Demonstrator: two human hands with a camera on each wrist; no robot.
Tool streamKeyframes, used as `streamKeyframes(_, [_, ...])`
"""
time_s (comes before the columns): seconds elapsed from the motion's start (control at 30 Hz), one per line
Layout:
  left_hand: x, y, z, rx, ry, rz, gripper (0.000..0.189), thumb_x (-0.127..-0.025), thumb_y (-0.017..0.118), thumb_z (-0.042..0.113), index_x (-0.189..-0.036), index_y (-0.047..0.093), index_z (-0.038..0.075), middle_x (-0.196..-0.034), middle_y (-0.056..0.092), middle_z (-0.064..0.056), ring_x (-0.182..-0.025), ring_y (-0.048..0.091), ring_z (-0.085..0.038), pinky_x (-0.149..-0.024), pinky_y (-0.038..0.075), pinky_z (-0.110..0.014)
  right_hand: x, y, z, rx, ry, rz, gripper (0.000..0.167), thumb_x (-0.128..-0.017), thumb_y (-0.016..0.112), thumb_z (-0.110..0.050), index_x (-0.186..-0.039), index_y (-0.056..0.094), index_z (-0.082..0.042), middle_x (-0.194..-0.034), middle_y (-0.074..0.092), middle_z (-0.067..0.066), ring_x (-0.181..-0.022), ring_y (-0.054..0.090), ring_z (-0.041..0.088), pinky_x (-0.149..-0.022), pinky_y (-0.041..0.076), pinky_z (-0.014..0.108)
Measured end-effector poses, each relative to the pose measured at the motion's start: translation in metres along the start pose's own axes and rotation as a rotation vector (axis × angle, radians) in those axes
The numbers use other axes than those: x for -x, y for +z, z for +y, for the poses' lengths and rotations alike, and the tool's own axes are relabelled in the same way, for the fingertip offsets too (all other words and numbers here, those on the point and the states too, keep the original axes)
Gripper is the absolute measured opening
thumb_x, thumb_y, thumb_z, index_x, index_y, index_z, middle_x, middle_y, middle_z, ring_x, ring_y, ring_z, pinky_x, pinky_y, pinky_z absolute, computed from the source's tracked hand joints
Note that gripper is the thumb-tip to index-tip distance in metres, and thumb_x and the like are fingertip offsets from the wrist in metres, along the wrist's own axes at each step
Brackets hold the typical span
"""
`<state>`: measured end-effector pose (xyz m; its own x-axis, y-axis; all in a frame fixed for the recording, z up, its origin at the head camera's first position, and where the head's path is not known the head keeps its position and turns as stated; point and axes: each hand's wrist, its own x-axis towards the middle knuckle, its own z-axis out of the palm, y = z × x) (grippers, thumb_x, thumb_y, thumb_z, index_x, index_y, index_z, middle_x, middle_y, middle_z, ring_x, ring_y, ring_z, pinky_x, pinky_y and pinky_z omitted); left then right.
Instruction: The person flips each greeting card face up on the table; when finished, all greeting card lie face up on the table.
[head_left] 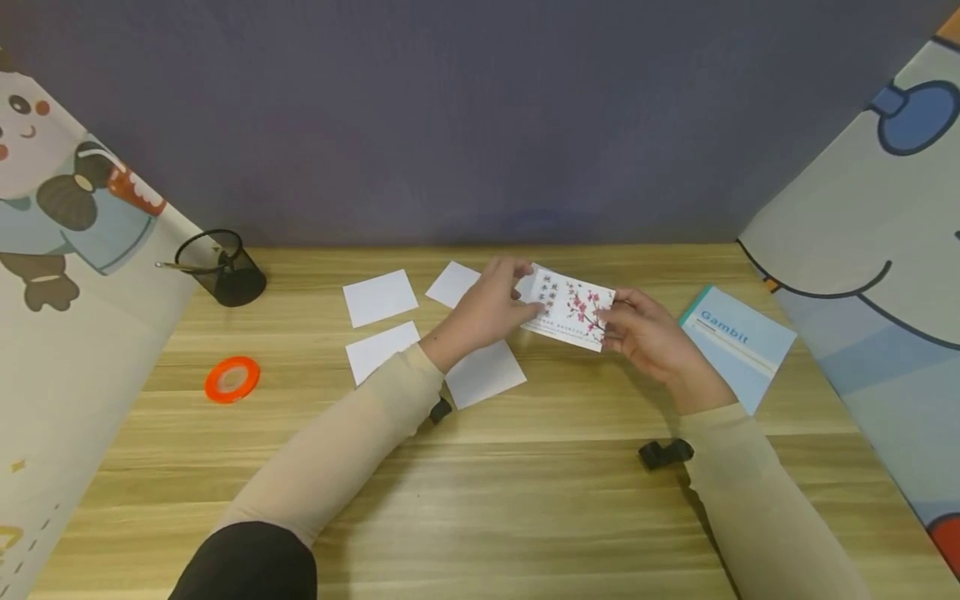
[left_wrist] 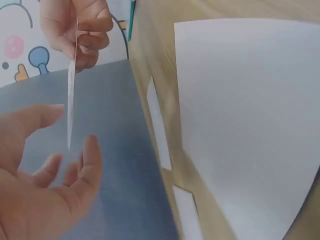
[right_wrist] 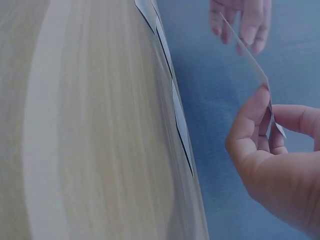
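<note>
A white card [head_left: 564,310] printed with pink blossom branches and dark Chinese characters is held up over the table. My right hand [head_left: 647,333] pinches its right end between thumb and fingers; the right wrist view shows the card [right_wrist: 252,62] bending slightly at that grip. At the card's other end is my left hand [head_left: 487,304]. In the left wrist view, the left hand's thumb and fingers [left_wrist: 91,165] stand apart on either side of the card edge [left_wrist: 70,110], with gaps between. Several plain white cards [head_left: 380,298] lie on the table beneath and left of the left hand.
A light blue "Gambit" booklet [head_left: 738,342] lies right of the right hand. At the left are an orange ring-shaped roll [head_left: 232,379] and a black mesh pen cup [head_left: 238,279] with a pen in it. A grey wall panel [head_left: 480,125] rises behind the wooden table [head_left: 525,508].
</note>
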<state>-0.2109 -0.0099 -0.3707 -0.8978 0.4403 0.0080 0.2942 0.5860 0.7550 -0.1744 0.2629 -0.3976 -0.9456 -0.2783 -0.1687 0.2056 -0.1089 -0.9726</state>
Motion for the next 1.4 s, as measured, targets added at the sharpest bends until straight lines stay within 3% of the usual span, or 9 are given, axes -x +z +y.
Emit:
streamKeyframes(0.13, [-0.006, 0.000, -0.004, 0.123, -0.079, -0.085, 0.067, -0.103, 0.072, 0.029, -0.158, 0.041, 0.007, -0.155, 0.049, -0.012, -0.128, 0.062, -0.027, -0.103, 0.059, -0.036, 0.000, -0.001, 0.000, 0.015, 0.006, -0.006, 0.020, -0.110, 0.058, -0.011, -0.124, 0.045, -0.010, -0.101, 0.061, -0.005, -0.086, 0.064, 0.007, -0.078, 0.058, 0.027])
streamKeyframes(0.23, [-0.010, 0.001, -0.007, 0.188, -0.114, -0.109, 0.067, -0.103, 0.073, 0.027, -0.160, 0.041, 0.008, -0.150, 0.055, -0.011, -0.130, 0.062, -0.029, -0.104, 0.058, -0.039, 0.000, -0.002, 0.001, 0.024, 0.008, -0.015, 0.018, -0.110, 0.057, -0.011, -0.123, 0.044, -0.010, -0.098, 0.061, -0.006, -0.085, 0.063, 0.007, -0.079, 0.059, 0.028])
streamKeyframes(0.4, [-0.014, 0.003, -0.011, 0.215, -0.168, -0.131, 0.065, -0.101, 0.074, 0.027, -0.157, 0.044, 0.012, -0.141, 0.060, -0.007, -0.123, 0.063, -0.025, -0.100, 0.056, -0.038, -0.001, -0.004, 0.003, 0.044, 0.012, -0.021, 0.017, -0.110, 0.054, -0.007, -0.119, 0.040, -0.011, -0.089, 0.057, -0.008, -0.085, 0.061, 0.007, -0.078, 0.060, 0.027])
streamKeyframes(0.5, [-0.016, 0.005, -0.013, 0.209, -0.192, -0.156, 0.062, -0.100, 0.075, 0.026, -0.154, 0.048, 0.011, -0.136, 0.061, -0.007, -0.112, 0.064, -0.022, -0.092, 0.055, -0.034, -0.001, -0.004, 0.004, 0.091, 0.039, -0.005, 0.021, -0.109, 0.056, -0.007, -0.120, 0.038, -0.013, -0.094, 0.058, -0.007, -0.087, 0.063, 0.008, -0.078, 0.061, 0.026])
streamKeyframes(0.77, [-0.018, 0.013, -0.018, 0.239, -0.241, -0.198, 0.059, -0.100, 0.075, 0.017, -0.151, 0.050, 0.003, -0.131, 0.063, -0.013, -0.096, 0.067, -0.018, -0.078, 0.059, -0.024, -0.002, -0.005, 0.008, 0.275, 0.109, 0.034, 0.043, -0.106, 0.063, -0.009, -0.139, 0.035, -0.009, -0.101, 0.056, -0.004, -0.086, 0.064, 0.011, -0.082, 0.064, 0.027])
streamKeyframes(1.0, [-0.019, 0.020, -0.021, 0.188, -0.256, -0.236, 0.061, -0.102, 0.073, 0.017, -0.155, 0.047, 0.001, -0.135, 0.064, -0.012, -0.106, 0.069, -0.020, -0.082, 0.059, -0.024, -0.003, -0.006, 0.009, 0.390, 0.162, 0.015, 0.061, -0.106, 0.064, -0.012, -0.152, 0.028, 0.008, -0.096, 0.059, 0.001, -0.082, 0.066, 0.010, -0.083, 0.067, 0.028])
streamKeyframes(1.2, [-0.019, 0.024, -0.022, 0.089, -0.253, -0.248, 0.057, -0.105, 0.069, 0.023, -0.155, 0.051, 0.002, -0.135, 0.066, -0.007, -0.111, 0.066, -0.015, -0.086, 0.057, -0.023, -0.006, -0.004, 0.009, 0.457, 0.221, 0.041, 0.064, -0.106, 0.064, -0.012, -0.156, 0.028, 0.009, -0.100, 0.058, 0.007, -0.082, 0.066, 0.013, -0.081, 0.068, 0.031])
streamKeyframes(1.3, [-0.018, 0.025, -0.021, 0.052, -0.244, -0.262, 0.049, -0.109, 0.063, 0.030, -0.150, 0.056, 0.003, -0.134, 0.064, -0.011, -0.102, 0.061, -0.014, -0.083, 0.051, -0.024, -0.009, -0.004, 0.010, 0.484, 0.240, 0.052, 0.064, -0.106, 0.065, -0.012, -0.156, 0.029, 0.008, -0.106, 0.056, 0.010, -0.083, 0.065, 0.015, -0.080, 0.068, 0.031])
streamKeyframes(1.4, [-0.017, 0.025, -0.020, 0.034, -0.239, -0.274, 0.050, -0.111, 0.057, 0.036, -0.151, 0.056, 0.006, -0.143, 0.062, -0.013, -0.101, 0.063, -0.013, -0.087, 0.052, -0.027, -0.010, -0.005, 0.011, 0.510, 0.249, 0.058, 0.065, -0.105, 0.066, -0.012, -0.155, 0.030, 0.008, -0.112, 0.056, 0.013, -0.084, 0.066, 0.016, -0.079, 0.068, 0.031])
